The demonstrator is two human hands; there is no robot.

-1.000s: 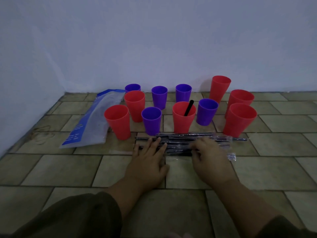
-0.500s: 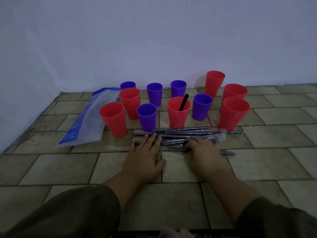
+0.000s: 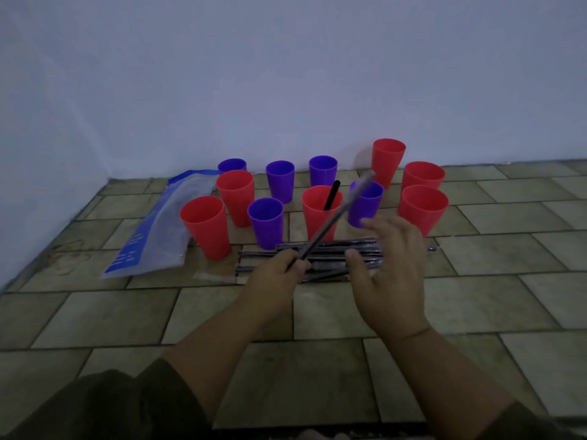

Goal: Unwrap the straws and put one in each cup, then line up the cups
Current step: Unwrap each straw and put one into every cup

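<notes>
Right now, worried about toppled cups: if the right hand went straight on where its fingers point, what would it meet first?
Probably the purple plastic cup just ahead of the right hand; depth is unclear, so the hand might pass above its rim.

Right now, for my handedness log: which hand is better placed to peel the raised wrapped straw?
Likely right: the right hand is open beside the thin plastic-wrapped dark straw, whose lower end the left hand grips.

The left hand (image 3: 275,272) pinches a wrapped straw (image 3: 336,215) tilted above the cups (image 3: 320,211), right hand (image 3: 392,265) spread beside it.
</notes>
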